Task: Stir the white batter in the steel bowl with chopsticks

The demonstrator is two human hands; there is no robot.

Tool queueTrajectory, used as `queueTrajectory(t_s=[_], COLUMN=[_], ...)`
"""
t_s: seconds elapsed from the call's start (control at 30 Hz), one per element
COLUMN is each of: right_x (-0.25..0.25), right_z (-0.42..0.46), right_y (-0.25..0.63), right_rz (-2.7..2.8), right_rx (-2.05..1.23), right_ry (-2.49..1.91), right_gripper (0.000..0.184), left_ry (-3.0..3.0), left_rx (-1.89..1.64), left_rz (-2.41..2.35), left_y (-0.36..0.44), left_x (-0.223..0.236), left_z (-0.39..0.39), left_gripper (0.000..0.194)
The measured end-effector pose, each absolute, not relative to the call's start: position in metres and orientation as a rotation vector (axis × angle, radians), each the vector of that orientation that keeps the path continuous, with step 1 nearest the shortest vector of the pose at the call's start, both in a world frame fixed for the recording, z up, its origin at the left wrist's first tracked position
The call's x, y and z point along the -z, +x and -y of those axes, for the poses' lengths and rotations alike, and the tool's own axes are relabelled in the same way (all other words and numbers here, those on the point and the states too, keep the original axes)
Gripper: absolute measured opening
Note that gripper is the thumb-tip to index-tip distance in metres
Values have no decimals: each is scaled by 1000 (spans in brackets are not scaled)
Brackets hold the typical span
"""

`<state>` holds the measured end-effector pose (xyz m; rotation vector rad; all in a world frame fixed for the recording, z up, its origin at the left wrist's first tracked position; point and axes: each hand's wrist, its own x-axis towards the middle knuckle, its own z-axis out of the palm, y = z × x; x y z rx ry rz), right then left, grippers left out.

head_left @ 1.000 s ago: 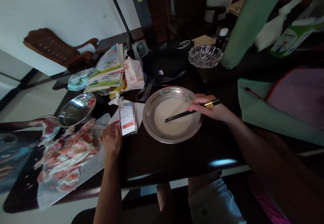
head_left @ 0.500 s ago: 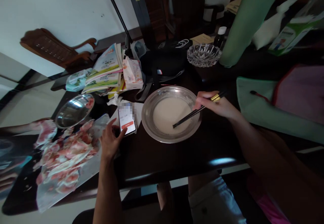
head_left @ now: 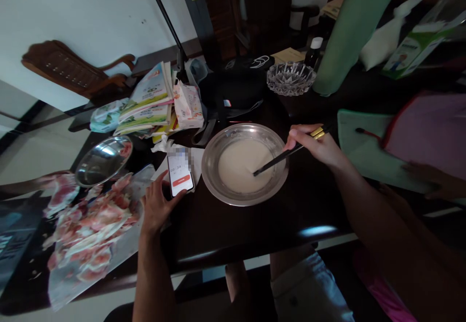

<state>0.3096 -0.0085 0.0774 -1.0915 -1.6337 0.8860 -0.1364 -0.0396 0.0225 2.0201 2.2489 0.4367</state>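
My right hand [head_left: 315, 143] grips dark chopsticks [head_left: 278, 159] with gold bands. Their tips dip into a pale, milky batter [head_left: 243, 169] inside a wide metal bowl [head_left: 210, 178]. To the left of the bowl, a phone [head_left: 179, 169] with a timer and a red button on its screen rests on white paper [head_left: 198, 159]. The thumb and forefinger of my left hand [head_left: 160, 198] grip its lower left corner, thumb along the bottom edge. Farther left, peeled pinkish-white rind pieces [head_left: 105, 215] are heaped on a clear plastic sheet [head_left: 78, 290].
A second metal bowl [head_left: 98, 164] stands behind the peels, near another person's hand [head_left: 54, 181] on a rind piece. Books [head_left: 147, 91], a tissue pack [head_left: 188, 106], a black bag [head_left: 233, 93] and a glass ashtray [head_left: 291, 79] line the back. Another person's hand [head_left: 433, 181] is at right.
My left thumb has slid off the phone's screen to its bottom edge. The chopstick tips have shifted slightly up and right in the batter. Another person's hand has appeared at right.
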Motion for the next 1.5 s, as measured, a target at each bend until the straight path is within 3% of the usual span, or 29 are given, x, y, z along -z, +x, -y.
queueTrajectory(t_s=[0.13,0.27,0.4,0.57,0.77,0.93,1.1,1.27,1.37,1.5], right_x=[-69,-61,-66,-75,-68,-61,-67,-72,-65,-56], right_z=[7,2,3,9,9,4,5,8,7,3], right_y=[296,290,300,308,290,284,302,305,293,284], right_rz=[1842,1908,1721,1556,1782,1871,1637,1683,1882,1991], right_rx=[-950,-802,-711,-824,-999,-745,-581,-755,-815,-659], right_ry=[-994,-1017,-1132,-1084,-1003,-1066,-1128,-1047,-977,-987], right_gripper=[40,32,40,53,46,38,48,52,40,27], left_ry=[2046,2040,2024,2038,2030,2048,2046,2021,2000,1969], left_rx=[-434,-405,-390,-411,-402,-448,-453,-406,-358,-268], left_rz=[-2239,-2254,-2271,-2250,-2240,-2236,-2241,-2284,-2307,-2357], left_y=[-137,-136,-135,-134,-135,-137,-139,-136,-130,-121], left_x=[-21,-22,-22,-22,-22,-19,-17,-19,-23,-32], left_z=[39,39,39,40,38,37,35,34,33,28], left_gripper=[79,80,82,81,83,84,83,76,65,53])
